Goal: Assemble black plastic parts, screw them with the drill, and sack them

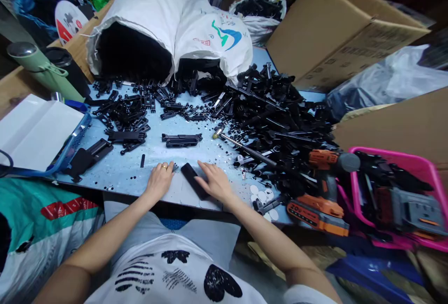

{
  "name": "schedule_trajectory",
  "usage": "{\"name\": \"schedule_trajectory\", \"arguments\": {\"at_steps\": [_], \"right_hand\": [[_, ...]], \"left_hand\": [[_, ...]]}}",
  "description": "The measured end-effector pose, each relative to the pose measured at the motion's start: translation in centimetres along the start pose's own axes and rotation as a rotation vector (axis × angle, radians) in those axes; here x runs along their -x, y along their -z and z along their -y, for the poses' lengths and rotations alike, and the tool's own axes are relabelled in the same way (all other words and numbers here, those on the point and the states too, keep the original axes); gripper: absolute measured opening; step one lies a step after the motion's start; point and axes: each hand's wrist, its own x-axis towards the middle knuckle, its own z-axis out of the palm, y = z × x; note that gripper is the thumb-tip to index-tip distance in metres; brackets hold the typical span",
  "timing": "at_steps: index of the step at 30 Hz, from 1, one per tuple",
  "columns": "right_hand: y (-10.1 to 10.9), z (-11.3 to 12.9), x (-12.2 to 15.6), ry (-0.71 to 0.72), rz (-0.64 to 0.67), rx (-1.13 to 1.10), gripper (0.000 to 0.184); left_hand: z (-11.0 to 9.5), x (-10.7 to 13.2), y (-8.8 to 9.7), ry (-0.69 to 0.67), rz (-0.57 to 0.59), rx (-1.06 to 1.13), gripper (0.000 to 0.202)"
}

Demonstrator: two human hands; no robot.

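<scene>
My left hand [160,179] rests on the near edge of the light blue table [122,169], fingers curled down onto the surface, a ring on one finger, its fingertips near a tiny dark piece. My right hand [214,180] lies beside it, fingers bent over the end of a flat black plastic bar [193,179] that lies between the two hands. An assembled black part [181,140] lies a little farther out. A large heap of black plastic parts [276,117] covers the right half of the table.
An orange cordless drill [320,187] lies at the right, its long bit [245,148] pointing left. A pink basket [402,192] holds tools. Two white sacks [168,24], cardboard boxes [336,24], a green bottle [42,68] and a white tray [35,129] surround the table.
</scene>
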Motion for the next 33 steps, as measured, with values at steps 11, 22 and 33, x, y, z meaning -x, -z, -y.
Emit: {"name": "schedule_trajectory", "arguments": {"at_steps": [11,22,33], "right_hand": [[0.1,5.0,-1.4,-0.179,0.0,0.041,0.067],[-1.4,4.8,-2.3,-0.363,-0.067,-0.384,0.05],[0.8,3.9,-1.9,-0.081,-0.032,-1.03,0.047]], "left_hand": [[0.0,0.4,-0.7,0.07,-0.264,0.386,0.036],[-1.9,0.3,0.3,0.08,-0.289,0.681,0.034],[-3.6,0.9,2.8,-0.049,-0.261,0.701,0.036]]}}
